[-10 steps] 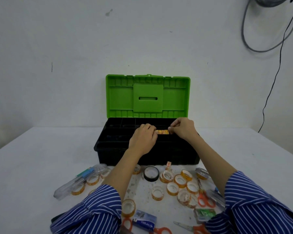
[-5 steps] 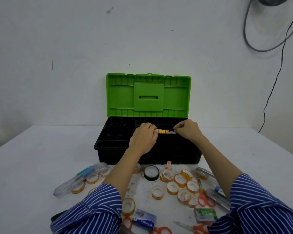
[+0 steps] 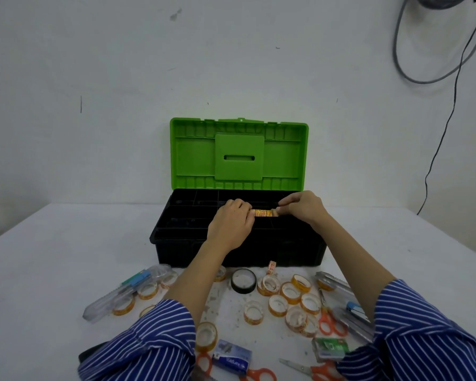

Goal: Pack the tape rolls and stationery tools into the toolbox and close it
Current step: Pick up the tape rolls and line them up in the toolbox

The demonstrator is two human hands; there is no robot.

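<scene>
Head view: both hands' grip pinches an orange-printed tape roll (image 3: pixel 263 213) above the open black toolbox (image 3: pixel 231 251)

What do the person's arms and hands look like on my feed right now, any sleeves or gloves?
Both hands, left hand and right hand, are bare, with no gloves. Each arm wears a blue sleeve with thin white stripes, left sleeve and right sleeve, pushed up so the forearms show. No rings or watch are visible.

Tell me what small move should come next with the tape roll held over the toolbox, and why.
Probably lower the small orange-printed tape roll into a compartment of the open black toolbox and let go: both hands, left and right, pinch it just above the tray.
</scene>
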